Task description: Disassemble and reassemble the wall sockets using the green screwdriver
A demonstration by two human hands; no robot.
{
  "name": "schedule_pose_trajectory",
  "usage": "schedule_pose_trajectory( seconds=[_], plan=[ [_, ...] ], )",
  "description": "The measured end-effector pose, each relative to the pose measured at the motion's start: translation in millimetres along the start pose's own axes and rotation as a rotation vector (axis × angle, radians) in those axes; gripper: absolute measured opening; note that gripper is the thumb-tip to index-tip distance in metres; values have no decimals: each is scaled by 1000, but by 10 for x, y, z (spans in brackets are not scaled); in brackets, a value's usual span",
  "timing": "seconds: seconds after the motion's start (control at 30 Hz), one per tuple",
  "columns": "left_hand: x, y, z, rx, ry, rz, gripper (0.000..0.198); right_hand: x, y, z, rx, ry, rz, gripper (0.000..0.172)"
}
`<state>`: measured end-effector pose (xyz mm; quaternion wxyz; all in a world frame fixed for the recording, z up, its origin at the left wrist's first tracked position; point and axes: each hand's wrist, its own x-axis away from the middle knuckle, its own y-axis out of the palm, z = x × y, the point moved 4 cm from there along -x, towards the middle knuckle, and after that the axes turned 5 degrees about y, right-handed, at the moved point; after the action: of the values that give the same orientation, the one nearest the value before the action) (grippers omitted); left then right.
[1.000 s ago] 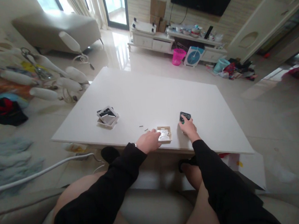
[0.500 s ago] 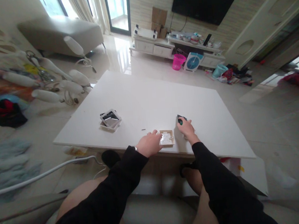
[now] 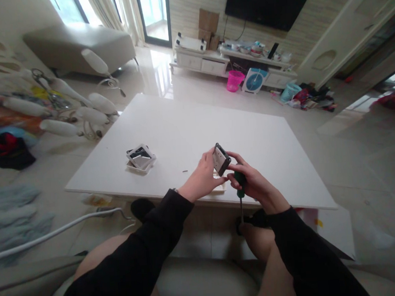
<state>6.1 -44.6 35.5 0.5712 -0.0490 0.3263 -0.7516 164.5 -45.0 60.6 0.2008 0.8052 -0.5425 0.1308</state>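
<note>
A small rectangular module (image 3: 221,159), black at the sides with a pale grey face, is held tilted just above the table. My left hand (image 3: 201,177) grips it from the left, its thumb lower down. At its right edge are the fingertips of my right hand (image 3: 257,184), which also keeps a green-handled screwdriver (image 3: 240,183) in the palm, shaft pointing down past the table edge. Beneath my hands sits a shallow white plastic box (image 3: 220,188), mostly covered by them. A small dark pin-like piece (image 3: 184,171) lies left of my left hand.
On the left of the white table (image 3: 188,121) is a stack (image 3: 141,160) of white and black frames and a tray. A white lamp with several arms (image 3: 92,115) stands beyond the left edge. A pink basket (image 3: 235,80) and a low cabinet (image 3: 197,63) are across the room.
My right hand has lifted the module from the table on the right and brought it left. My left hand has risen from the white box to grip it. The screwdriver now shows clearly.
</note>
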Motion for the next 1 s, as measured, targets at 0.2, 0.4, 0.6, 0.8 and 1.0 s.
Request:
schedule_pose_trajectory(
  seconds=[0.2,0.4,0.6,0.8,1.0],
  plan=[
    [-42,7,65,135,31,115,91,167,-57,-26,-17,33,-29,55],
    [-121,-19,169,39,-9,216,88,150,-182,-36,-8,-46,12,61],
    [-166,68,265,-19,-20,278,83,107,-224,-22,-22,-85,176,60],
    [-261,61,347,110,-101,346,78,68,-293,-61,-90,-157,281,52],
    [-389,177,250,1050,-474,257,48,137,-438,-215,-184,-293,428,38]
  ],
)
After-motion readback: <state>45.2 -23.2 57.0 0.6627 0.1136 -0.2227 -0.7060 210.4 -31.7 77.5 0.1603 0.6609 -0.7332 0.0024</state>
